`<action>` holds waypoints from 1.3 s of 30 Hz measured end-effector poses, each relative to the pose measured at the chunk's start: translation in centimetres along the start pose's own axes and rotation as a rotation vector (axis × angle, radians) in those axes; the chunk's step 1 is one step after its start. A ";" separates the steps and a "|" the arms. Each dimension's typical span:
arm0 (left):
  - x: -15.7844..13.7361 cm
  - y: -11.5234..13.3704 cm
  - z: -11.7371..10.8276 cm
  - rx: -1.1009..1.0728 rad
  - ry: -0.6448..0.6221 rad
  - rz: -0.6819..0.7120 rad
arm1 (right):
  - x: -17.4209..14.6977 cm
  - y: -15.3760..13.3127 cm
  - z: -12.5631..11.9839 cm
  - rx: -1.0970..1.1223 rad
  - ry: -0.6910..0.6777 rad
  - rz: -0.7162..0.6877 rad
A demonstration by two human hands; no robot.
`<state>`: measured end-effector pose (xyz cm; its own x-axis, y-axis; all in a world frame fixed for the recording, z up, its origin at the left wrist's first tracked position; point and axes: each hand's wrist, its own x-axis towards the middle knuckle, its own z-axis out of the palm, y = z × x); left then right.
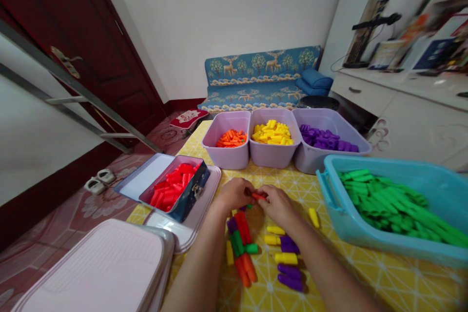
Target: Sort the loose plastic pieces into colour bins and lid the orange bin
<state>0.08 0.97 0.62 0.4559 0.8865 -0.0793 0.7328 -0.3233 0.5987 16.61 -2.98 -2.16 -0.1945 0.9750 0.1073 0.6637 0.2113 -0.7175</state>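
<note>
At the lower left of the frame we are seeing a pale pink lid lying flat, and just beyond it a blue metal box is holding red plastic pieces. Near the upper centre a lilac bin is containing orange pieces. In the centre our left hand is bending its fingers narrowly together at one end of an orange-red piece; we are not managing to tell whether they are gripping it. Below, a multicoloured cluster is resting on the yellow patterned tablecloth. A middle lilac bin is holding yellow pieces. Our right hand is pinching the orange-red piece between thumb and fingers at frame centre, while yellow and purple pieces are lying below. Farther right, another lilac bin is containing purple pieces, and at the right edge a teal basin is holding green tubes.
</note>
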 end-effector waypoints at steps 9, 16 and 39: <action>1.3 -2.8 2.3 -0.261 0.091 -0.025 | 0.7 1.5 0.4 0.309 0.084 0.068; 1.4 -2.7 2.7 -0.444 0.153 -0.037 | 0.8 1.7 0.4 0.398 0.127 0.071; 0.0 3.1 -1.2 -0.482 0.980 0.357 | 0.8 -1.9 -4.3 0.037 0.410 -0.329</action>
<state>1.73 0.31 3.38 -0.1448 0.7151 0.6838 0.2750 -0.6348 0.7221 18.30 -2.27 2.24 -0.0849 0.8058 0.5861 0.5876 0.5155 -0.6236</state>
